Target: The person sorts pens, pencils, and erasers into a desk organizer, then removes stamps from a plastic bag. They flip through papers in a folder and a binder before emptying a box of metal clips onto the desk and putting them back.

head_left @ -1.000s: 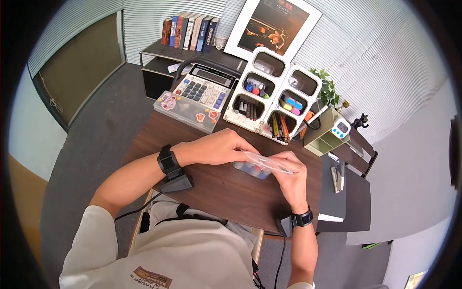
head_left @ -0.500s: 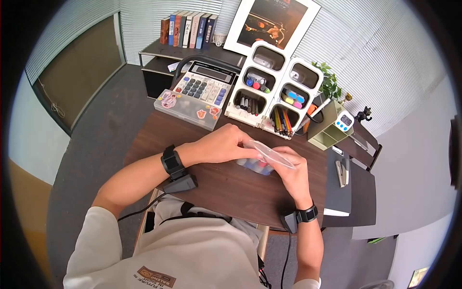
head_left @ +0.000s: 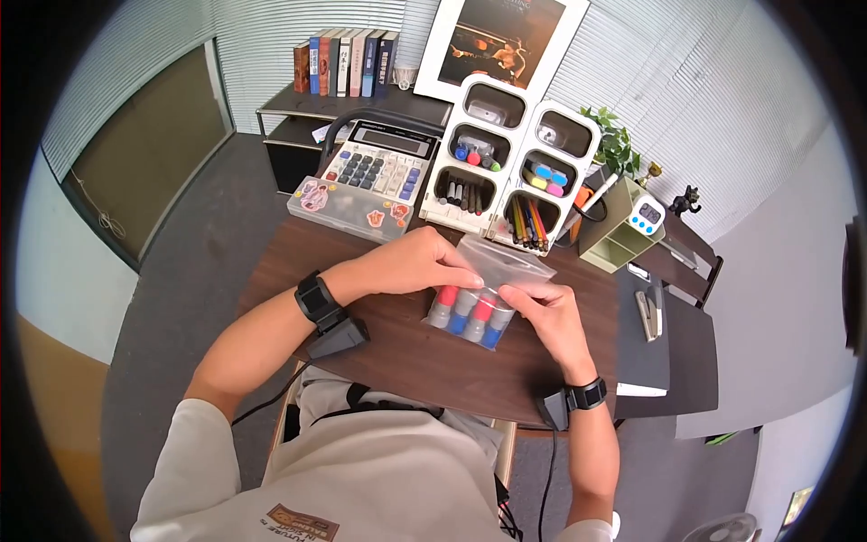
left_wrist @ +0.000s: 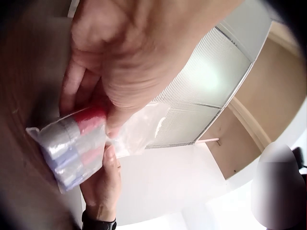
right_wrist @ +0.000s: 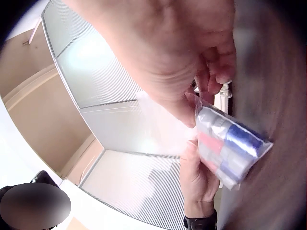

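Observation:
A clear plastic zip bag lies tilted over the table's front part, its flat side turned up and its top flap pointing away from me. Inside are several short cylinders, grey with red or blue ends, laid side by side. My left hand pinches the bag at its upper left, thumb on the near face. From the other side my right hand grips its upper right, thumb close to the left thumb. Both wrist views show the packed bag hanging below the fingers, over the brown tabletop.
Beyond the hands stand a sticker-covered translucent case, a large calculator and a white organizer holding pens and markers. A green shelf box with a timer is at right, near a stapler.
The bag's flap, seen nearly edge-on before, has swung up and away, so the bag's face and cylinders now show. Both hands keep hold; the right thumb has moved onto the near face.

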Available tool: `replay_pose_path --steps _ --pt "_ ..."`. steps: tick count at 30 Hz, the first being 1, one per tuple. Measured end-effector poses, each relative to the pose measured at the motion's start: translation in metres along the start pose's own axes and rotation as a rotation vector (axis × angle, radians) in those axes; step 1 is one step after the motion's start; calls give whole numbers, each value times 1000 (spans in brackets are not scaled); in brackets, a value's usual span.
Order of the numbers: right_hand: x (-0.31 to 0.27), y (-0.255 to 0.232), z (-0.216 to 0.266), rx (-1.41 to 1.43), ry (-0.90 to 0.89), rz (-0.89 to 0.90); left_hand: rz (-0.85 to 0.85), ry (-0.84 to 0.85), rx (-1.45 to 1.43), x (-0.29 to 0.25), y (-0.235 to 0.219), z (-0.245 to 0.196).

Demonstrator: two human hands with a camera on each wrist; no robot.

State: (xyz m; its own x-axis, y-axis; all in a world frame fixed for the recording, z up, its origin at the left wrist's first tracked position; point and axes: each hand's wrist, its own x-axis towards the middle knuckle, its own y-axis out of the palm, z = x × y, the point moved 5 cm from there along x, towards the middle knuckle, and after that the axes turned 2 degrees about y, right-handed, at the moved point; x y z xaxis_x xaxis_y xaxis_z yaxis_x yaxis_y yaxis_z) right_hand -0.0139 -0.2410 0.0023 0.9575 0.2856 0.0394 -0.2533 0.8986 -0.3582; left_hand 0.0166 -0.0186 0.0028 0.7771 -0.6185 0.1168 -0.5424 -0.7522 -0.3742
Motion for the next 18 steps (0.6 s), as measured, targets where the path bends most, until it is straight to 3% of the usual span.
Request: replay_pose_path --steps 2,7,12,18 --pt "1 0 -3 7 33 19 121 -132 -171 -2 0 6" --pt "0 0 -2 -39 94 19 106 -137 -122 -3 -6 7" --pt "3 1 -4 -59 90 39 79 -60 69 1 -6 13" --pt "5 3 -12 -17 86 54 26 -15 34 4 7 13"
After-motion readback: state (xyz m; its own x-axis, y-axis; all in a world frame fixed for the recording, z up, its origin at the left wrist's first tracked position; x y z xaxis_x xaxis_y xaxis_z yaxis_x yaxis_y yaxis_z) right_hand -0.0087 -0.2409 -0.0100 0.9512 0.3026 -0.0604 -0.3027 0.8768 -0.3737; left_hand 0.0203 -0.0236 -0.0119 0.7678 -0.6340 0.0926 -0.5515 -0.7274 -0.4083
